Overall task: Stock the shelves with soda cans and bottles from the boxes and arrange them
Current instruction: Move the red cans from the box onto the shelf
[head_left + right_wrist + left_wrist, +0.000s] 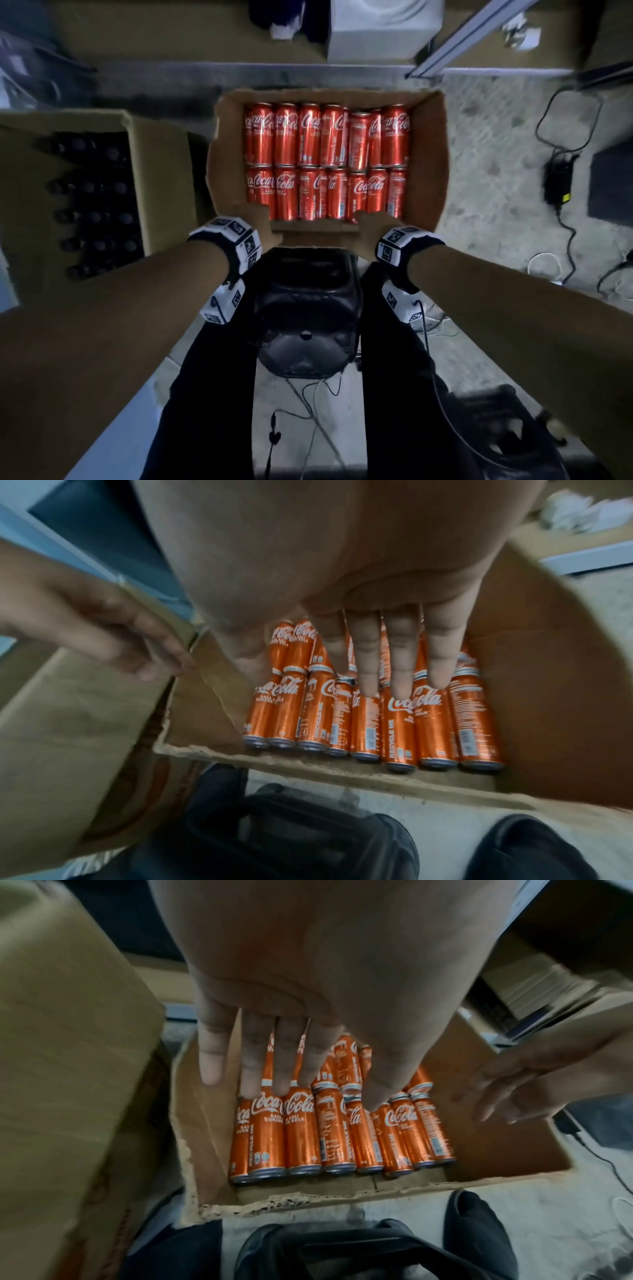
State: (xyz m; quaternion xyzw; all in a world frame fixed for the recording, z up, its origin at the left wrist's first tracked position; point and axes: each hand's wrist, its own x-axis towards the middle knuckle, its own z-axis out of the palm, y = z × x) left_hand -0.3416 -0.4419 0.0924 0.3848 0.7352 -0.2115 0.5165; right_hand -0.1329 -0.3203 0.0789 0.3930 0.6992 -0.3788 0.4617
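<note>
Cardboard box (pixel 428 164) on the floor holds two rows of red cans (pixel 325 161) lying on their sides, labelled "Coca-Cola"; one reads "RECYCLE ME". Left hand (pixel 274 1031) and right hand (pixel 387 642) hover over the near row, fingers straight and spread, holding nothing. Left of it, a second box (pixel 154 164) holds what look like dark bottles (pixel 92 205), blurred.

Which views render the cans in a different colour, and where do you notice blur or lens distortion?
Head view: cans look red, the scene dim, and the forearms bulge from wide-angle stretch. Left wrist view: cans look orange; the left hand is huge and soft. Right wrist view: orange too, box wall smeared.
</note>
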